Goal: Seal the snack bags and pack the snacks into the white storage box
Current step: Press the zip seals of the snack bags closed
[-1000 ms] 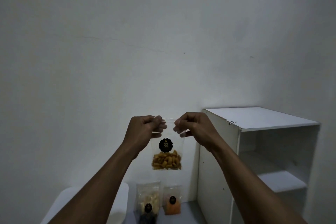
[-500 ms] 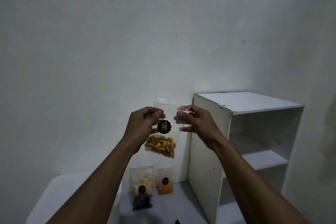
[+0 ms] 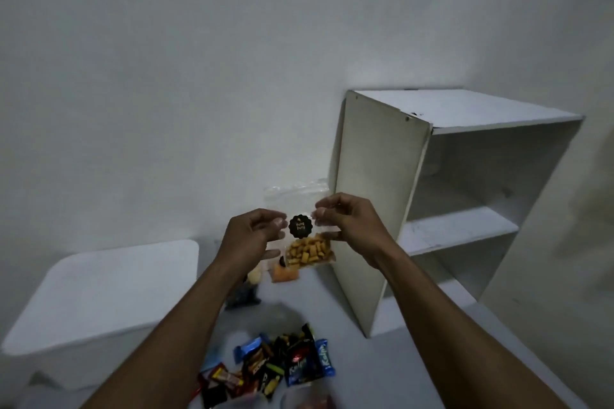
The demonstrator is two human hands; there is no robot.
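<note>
Holding: a person keeps a clear snack bag (image 3: 307, 242) of yellow puffed pieces in the air between both hands, in front of the white shelf unit (image 3: 442, 209).
Left hand (image 3: 252, 236): fingertips closed on the bag's left edge, beside the black scalloped label (image 3: 300, 226).
Right hand (image 3: 349, 219): thumb and fingers pinched on the bag's right edge, level with the label.
What has changed: a second ago both hands pinched the bag's very top strip; now they grip lower, and the top edge stands free above the fingers.
Camera: it has tipped downward, bringing a heap of wrapped candies (image 3: 272, 365) into view on the floor near the person.
Meaning for the task: the pinch along the top looks finished, so this bag is probably sealed, though the strip is too faint to confirm.
Box: the white storage box (image 3: 99, 292) sits low on the left with its lid on, well apart from the held bag.
Still waiting: two more small bags (image 3: 284, 274) rest on the floor by the wall, partly hidden behind the left wrist.
Next, as a judgement: the lid must come off before anything goes in.
</note>
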